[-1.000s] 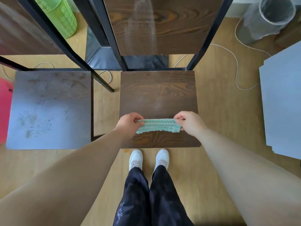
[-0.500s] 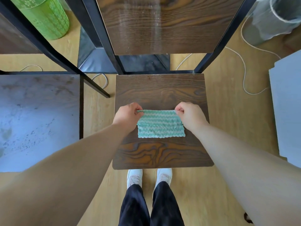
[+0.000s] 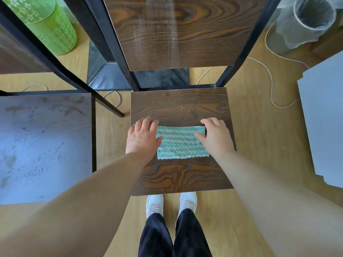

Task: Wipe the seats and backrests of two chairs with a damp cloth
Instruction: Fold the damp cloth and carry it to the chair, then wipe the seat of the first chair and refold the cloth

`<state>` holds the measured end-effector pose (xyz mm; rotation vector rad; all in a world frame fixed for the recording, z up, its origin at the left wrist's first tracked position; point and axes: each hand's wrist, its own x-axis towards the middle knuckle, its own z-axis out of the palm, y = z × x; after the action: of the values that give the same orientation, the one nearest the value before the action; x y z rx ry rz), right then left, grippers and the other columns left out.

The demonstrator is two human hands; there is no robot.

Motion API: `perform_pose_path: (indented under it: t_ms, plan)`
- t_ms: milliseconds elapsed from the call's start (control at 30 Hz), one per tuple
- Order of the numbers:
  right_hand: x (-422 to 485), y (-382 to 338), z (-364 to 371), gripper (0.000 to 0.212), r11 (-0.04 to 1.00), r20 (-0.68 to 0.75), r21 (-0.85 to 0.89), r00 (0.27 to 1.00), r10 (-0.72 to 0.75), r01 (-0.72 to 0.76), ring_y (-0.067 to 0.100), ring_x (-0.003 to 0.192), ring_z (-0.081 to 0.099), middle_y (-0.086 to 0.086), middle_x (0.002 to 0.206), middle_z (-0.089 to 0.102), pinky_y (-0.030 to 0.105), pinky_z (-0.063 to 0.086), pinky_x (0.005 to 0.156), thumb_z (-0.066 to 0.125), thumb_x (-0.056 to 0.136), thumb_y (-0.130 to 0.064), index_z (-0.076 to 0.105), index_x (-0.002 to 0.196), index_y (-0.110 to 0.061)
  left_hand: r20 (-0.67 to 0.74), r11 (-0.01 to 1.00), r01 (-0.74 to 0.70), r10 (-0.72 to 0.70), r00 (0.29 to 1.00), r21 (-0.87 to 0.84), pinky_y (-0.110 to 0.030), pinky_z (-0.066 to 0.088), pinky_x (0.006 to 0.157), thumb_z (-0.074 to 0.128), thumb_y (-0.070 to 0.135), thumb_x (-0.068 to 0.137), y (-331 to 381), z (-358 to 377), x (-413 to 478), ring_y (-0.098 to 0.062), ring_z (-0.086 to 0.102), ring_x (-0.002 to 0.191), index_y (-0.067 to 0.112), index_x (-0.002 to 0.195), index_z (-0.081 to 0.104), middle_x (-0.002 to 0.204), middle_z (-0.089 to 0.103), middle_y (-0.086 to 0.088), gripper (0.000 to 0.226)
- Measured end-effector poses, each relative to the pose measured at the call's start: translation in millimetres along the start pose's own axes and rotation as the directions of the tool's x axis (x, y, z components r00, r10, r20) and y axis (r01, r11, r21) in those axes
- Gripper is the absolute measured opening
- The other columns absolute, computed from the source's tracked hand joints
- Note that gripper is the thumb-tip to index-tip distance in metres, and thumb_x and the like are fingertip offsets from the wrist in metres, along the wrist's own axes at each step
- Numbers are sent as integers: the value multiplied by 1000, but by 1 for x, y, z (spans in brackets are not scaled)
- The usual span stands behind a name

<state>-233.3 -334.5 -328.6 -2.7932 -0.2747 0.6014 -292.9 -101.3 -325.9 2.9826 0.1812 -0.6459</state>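
Cloth [image 3: 181,143]: teal-and-white zigzag terry rectangle, flat on the dark wood-grain seat [image 3: 181,106], roughly mid-seat. I see the left hand [image 3: 143,138] laid flat over its left end, fingers straight and slightly apart, thumb on the fabric. Right hand [image 3: 216,138] is on the right end, fingers loosely bent and apart, thumb on the fabric. Neither pinches it. Bare seat is free ahead to the rear edge and back to the front edge. Streaky backrest [image 3: 176,34] stands beyond in a black metal frame [image 3: 246,43]. Second seat [image 3: 42,145] is glossy and spotted, just left.
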Motion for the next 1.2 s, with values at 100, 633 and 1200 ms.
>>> perform_pose_path:
  t_ms: [100, 633, 1200]
  plan:
    - [-5, -5, 3, 57, 999, -35, -47, 999, -20, 18, 26, 136, 40, 3, 146, 48, 41, 39, 110, 60, 96, -45, 46, 144, -17, 12, 999, 40, -40, 999, 22, -45, 17, 123, 36, 54, 102, 1, 1, -3, -28, 11, 151, 25, 156, 17, 165, 12, -5, 64]
    - [-22, 0, 38, 60, 959, -137, -44, 953, 271, -279, 28, 121, 47, 9, 132, 53, 39, 47, 96, 58, 93, -57, 53, 136, -16, 5, 989, 147, -147, 989, -3, -48, 7, 124, 22, 65, 99, -9, 43, -21, -26, 1, 153, 26, 159, 5, 167, 0, -5, 74]
    - [-25, -19, 52, 27, 858, -168, 333, 871, 462, -391, 23, 88, 60, 5, 93, 64, 38, 55, 74, 66, 94, -38, 64, 97, -12, -6, 989, 146, -146, 989, -24, -48, 7, 124, 20, 68, 97, -17, 48, -29, -26, 1, 153, 27, 159, 7, 167, 1, -6, 75]
